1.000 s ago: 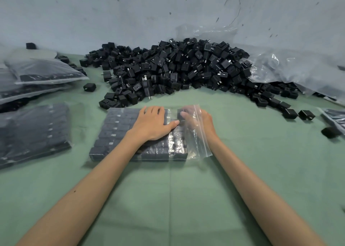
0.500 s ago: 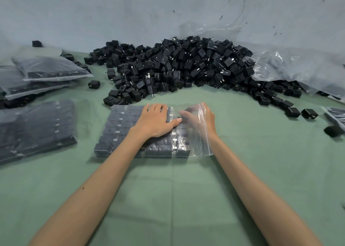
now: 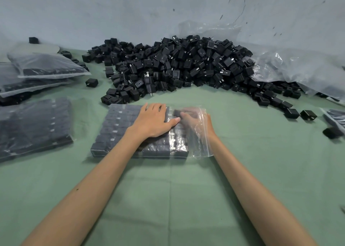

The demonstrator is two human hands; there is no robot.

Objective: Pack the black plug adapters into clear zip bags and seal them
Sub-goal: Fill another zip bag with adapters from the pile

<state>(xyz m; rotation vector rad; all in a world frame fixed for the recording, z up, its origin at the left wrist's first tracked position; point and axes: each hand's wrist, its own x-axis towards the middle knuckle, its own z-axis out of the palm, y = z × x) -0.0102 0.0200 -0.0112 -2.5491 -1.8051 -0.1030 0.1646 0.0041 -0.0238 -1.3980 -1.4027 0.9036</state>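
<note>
Sideways, zip bag, mouth rightward; left fingers flat atop, right fingers inside, grip unclear.

Clear zip bag lies flat, mouth open rightward, holding rows of black plug adapters; loose pile behind

Bare left hand, bare right hand; small mole, left forearm

Soft, even, rather dim light falls from overhead, leaving only faint, diffuse shadows beneath the forearms on the green tabletop. White glare streaks the crumpled plastic sheet at right. Wide-angle distortion bows the frame edges. The right hand looks hazy and slightly blurred behind the clear zip bag.
</note>
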